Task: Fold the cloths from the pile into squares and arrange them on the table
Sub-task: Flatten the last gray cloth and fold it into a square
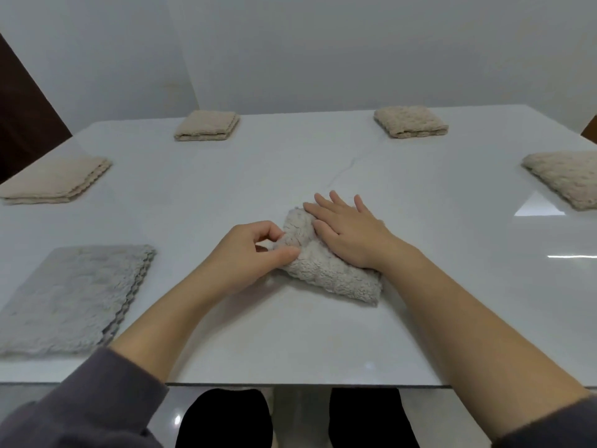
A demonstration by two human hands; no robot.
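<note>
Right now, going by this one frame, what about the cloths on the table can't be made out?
1. Head view: the grey cloth in the middle. The flat right hand covers its far part, and the left hand, pinching its left edge, hides that corner, so the folds cannot be counted.
2. Head view: the grey pile. Its layers are too fine to count, and the left frame edge cuts it.
3. Head view: the rightmost folded beige cloth is cut by the right frame edge.

Plain white walls (323, 43); dark wooden panel (22, 101) at left; glossy white table (290, 344) reflecting light.
</note>
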